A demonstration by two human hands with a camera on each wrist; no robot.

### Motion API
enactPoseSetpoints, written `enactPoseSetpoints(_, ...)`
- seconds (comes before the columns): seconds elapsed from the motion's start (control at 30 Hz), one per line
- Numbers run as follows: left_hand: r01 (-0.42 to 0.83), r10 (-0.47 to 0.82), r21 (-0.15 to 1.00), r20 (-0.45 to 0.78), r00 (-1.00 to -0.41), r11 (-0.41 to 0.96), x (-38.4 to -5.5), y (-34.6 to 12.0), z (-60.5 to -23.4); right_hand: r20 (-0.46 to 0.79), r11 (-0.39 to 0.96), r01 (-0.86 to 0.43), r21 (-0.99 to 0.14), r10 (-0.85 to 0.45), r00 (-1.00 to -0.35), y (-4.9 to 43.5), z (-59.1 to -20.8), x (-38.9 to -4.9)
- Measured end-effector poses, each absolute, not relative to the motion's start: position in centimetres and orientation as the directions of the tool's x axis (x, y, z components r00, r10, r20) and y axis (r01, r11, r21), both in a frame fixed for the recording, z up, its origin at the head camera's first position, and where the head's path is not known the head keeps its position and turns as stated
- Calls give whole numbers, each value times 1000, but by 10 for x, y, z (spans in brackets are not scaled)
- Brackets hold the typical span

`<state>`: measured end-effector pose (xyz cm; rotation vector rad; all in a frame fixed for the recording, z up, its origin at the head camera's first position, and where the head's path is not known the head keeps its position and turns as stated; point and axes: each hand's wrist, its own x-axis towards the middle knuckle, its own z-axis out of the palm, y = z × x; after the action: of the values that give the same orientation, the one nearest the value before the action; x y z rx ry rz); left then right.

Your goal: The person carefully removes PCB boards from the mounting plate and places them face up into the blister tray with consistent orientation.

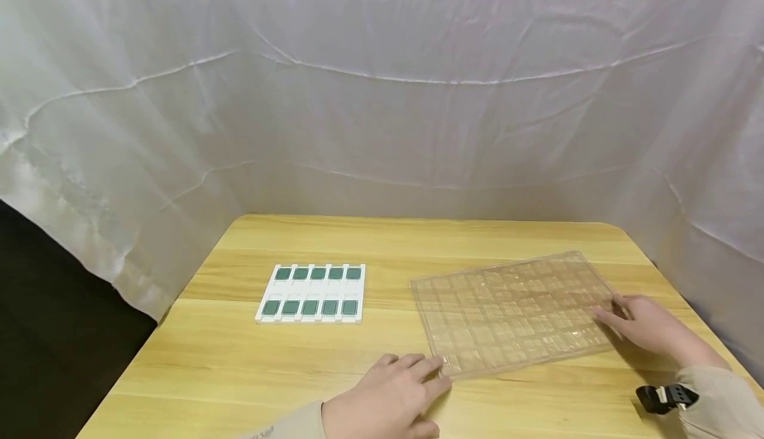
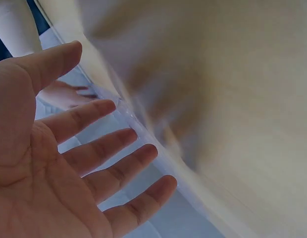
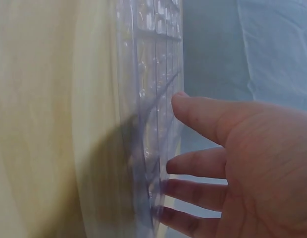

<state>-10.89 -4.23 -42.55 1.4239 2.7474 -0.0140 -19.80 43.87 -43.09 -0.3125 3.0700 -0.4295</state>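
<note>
Clear plastic tray (image 1: pixel 507 313), gridded with small compartments, lay askew on the wood-grain desk (image 1: pixel 209 366), used here as landmark.

Left hand (image 1: pixel 388 396): at the tray's near left corner, fingertips at the rim, not closed round anything. Right hand (image 1: pixel 647 326): at the tray's right edge, thumb towards the top side, fingers loosely extended and not clenched; firmness of contact could not be told.

White rack (image 1: pixel 301 290) sat left of the tray, well apart from it, bearing ten green squares (image 1: pixel 310 307) in two rows of five. Pale cloth (image 1: pixel 388 127) hung beyond the tray and to both sides.

Head view alone gave the rack and the tray's whole outline. Left wrist view added the left palm, all five digits spread, with the right hand small behind. Right wrist view showed the tray nearly edge-on, its ribs and cells distinct, some right fingertips partly behind the clear rim, a shadow on the desk beside it.

Writing: small dark lettering (image 1: pixel 262 434) on the left sleeve (image 1: pixel 295 424), cut by the frame, illegible. Black device (image 1: pixel 665 399) at the right cuff, near the tray's near right corner; no brand legible.
</note>
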Motion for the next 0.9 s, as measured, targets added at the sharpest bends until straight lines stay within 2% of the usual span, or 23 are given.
enactPoseSetpoints(0.17, 759, 759, 28, -26, -650, 651, -115, -50, -427, -31, 944, -176, -278, -192, -981, 435, -428, -187)
enactPoseSetpoints(0.43, 707, 707, 36, 19, -707, 706, -124, -64, -429, -76, 944, -183, -275, -211, -975, 427, -428, -166)
enactPoseSetpoints(0.9, 701, 699, 51, 46, -713, 711, -132, -69, -425, -67, 958, -177, -224, -196, -978, 421, -417, -154)
